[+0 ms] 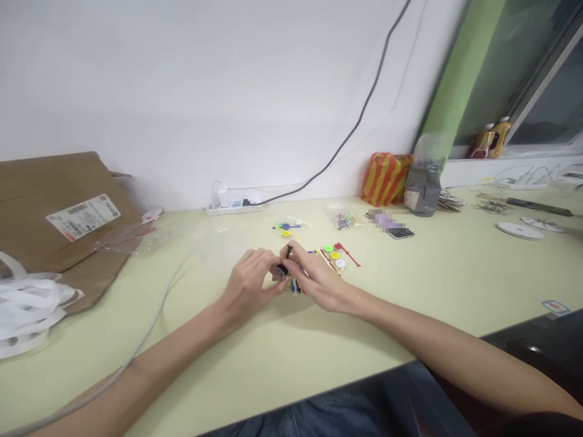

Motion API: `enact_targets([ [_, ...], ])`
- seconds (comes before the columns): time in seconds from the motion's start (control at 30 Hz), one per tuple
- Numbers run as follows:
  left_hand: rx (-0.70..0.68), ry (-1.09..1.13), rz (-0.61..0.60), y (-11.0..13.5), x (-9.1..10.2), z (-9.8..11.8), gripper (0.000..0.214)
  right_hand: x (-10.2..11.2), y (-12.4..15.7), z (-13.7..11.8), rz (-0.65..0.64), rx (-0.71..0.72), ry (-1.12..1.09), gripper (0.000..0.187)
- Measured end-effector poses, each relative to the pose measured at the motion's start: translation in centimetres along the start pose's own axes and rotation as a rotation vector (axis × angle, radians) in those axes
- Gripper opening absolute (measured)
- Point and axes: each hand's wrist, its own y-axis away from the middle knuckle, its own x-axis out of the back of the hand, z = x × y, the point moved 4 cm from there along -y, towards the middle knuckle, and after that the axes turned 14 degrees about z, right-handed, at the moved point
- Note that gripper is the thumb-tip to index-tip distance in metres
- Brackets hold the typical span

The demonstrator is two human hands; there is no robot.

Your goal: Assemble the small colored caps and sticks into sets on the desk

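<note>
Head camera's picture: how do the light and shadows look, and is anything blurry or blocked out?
Head view: fairly even light, with faint, soft-edged shadows on the table around the left hand and right hand; head view: the small black piece between them lacks fine detail; head view: blocky pixels hide part of the phone.

fingers (pixel 265 261) partly hide the black piece (pixel 283 270); brown packaging (pixel 40 188) (at left) is cut off.

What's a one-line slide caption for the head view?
Left hand and right hand pinch small black parts over a pale green table.
</note>
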Motion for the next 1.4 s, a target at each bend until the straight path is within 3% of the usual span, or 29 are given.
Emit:
enact_targets([
  [0.13, 0.055, -0.001, 0.005, 0.0, 0.1, 0.5, 0.007, -0.1, -0.1, -0.3, -0.009, -0.023, -0.174, 0.024],
  [0.27, 0.068, 0.065, -0.037, 0.2, 0.1, 0.7, 0.007, -0.6, -0.4, -0.1, -0.137, -0.122, -0.435, 0.035],
  [0.37, 0.086, 0.134, -0.057, 0.4, 0.0, 0.6, 0.012, -0.7, -0.5, -0.1, -0.164, -0.141, -0.489, 0.038],
  [0.5, 0.154, 0.1, -0.073, 0.9, -0.6, -0.2, 0.006, -0.1, -0.4, -0.1, -0.051, -0.138, -0.324, 0.028],
  [0.67, 0.244, 0.056, -0.076, 1.8, -1.2, -1.1, 0.022, 0.6, -0.6, 1.0, 0.098, -0.179, -0.141, 0.025],
  [0.83, 0.298, 0.082, -0.085, 1.8, -1.1, -1.3, 0.022, 0.9, -1.2, 1.2, 0.099, -0.205, -0.129, 0.031],
  [1.07, 0.214, 0.004, -0.067, 1.7, -1.0, -1.2, 0.022, 1.1, -1.3, 1.1, 0.093, -0.315, -0.211, 0.037],
  [1.27, 0.174, -0.045, -0.141, 0.9, -0.9, -0.5, 0.058, 0.9, -1.4, 1.5, 0.116, -0.307, -0.206, 0.041],
  [1.4, 0.155, -0.085, -0.186, 0.6, -0.9, -0.6, 0.076, 4.3, -3.0, 0.4, 0.158, -0.108, 0.167, 0.029],
])
